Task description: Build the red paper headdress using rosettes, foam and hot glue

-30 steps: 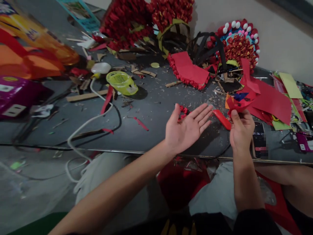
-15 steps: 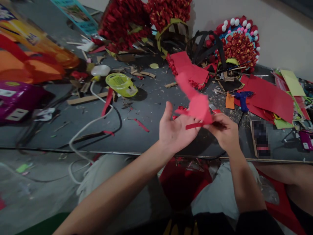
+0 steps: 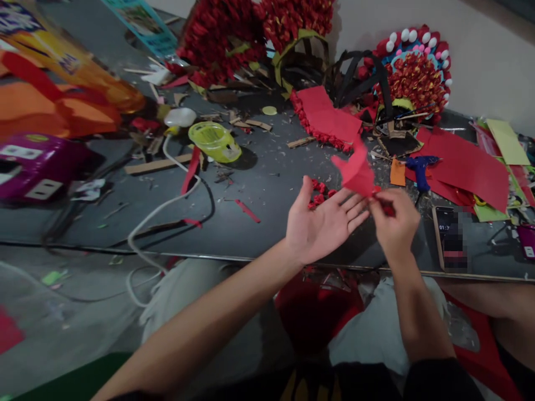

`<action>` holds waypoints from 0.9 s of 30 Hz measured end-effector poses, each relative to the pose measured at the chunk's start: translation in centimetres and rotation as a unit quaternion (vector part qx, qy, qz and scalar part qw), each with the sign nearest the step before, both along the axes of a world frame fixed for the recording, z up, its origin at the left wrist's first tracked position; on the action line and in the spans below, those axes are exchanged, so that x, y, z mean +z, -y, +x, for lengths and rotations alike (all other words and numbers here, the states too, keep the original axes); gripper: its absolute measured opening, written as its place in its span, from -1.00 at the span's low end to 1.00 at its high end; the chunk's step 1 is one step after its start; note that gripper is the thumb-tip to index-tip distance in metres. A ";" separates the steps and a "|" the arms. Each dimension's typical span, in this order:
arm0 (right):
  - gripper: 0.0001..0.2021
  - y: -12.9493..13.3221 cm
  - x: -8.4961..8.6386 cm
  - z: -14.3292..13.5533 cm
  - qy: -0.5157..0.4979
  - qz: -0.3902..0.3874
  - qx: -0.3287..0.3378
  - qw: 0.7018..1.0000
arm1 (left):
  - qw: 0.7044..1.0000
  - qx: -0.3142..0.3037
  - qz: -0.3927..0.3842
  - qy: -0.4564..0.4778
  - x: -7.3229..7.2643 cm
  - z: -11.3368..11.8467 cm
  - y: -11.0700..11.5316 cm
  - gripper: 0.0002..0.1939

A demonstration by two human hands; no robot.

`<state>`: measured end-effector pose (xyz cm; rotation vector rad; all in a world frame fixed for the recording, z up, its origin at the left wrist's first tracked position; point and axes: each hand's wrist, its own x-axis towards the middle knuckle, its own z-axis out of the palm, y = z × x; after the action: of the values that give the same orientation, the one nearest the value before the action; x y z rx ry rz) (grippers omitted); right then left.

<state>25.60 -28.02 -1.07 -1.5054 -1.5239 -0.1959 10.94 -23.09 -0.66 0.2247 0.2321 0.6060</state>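
The red paper cutout (image 3: 358, 174), which covered the left palm 0.5 s ago, now stands over that hand's fingertips, leaving the palm bare. Whether it touches them, I can't tell. The right hand (image 3: 395, 217) has drawn back a little, thumb and fingers pinched together on the cutout's lower corner. The left hand (image 3: 317, 225) stays palm up, fingers extended, gripping nothing. The blue glue gun (image 3: 421, 167), hidden behind the paper 1.0 s ago, shows on the counter (image 3: 234, 239). For the work, I judge, the cutout remains in the right hand's control, neither passed over nor set down.
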 end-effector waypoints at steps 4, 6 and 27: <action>-0.95 0.0 0.1 1.1 -0.042 0.038 -0.066 0.996 | 1.000 -0.005 0.001 0.002 0.0 0.0 0.1 -0.30; -0.95 0.1 0.4 0.7 -0.028 0.029 0.008 0.999 | 1.000 0.004 0.001 -0.006 0.1 0.0 0.0 -0.27; -0.89 1.3 -0.1 -4.2 -0.042 -0.069 0.279 0.957 | 0.992 0.119 -0.039 -0.017 0.4 -0.8 -2.0 -0.23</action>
<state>21.44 -29.31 -1.18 -1.1115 -1.8548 0.3070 10.16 -21.11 -0.29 0.1321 0.3172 0.8283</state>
